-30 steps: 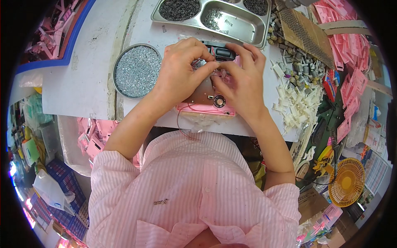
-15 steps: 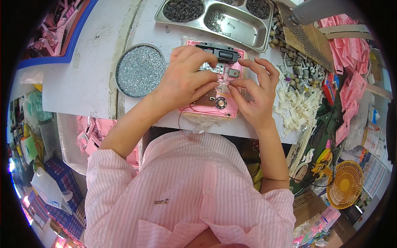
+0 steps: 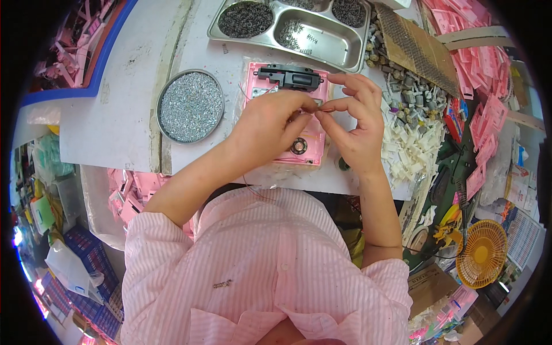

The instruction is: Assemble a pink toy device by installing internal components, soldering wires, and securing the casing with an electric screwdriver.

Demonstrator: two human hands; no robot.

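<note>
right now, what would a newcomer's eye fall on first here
Probably the left hand and right hand, fingertips close together over the pink panel in the picture's upper middle. Then the round dish of small silvery pieces to their left, and the metal tray beyond. Off to the right, a heap of white parts stands out, with a round yellow grille lower down.

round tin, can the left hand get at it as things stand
Likely yes: the tin is open-topped, left of the left hand, and nothing seems in between, though that hand is busy beside the right hand.
</note>
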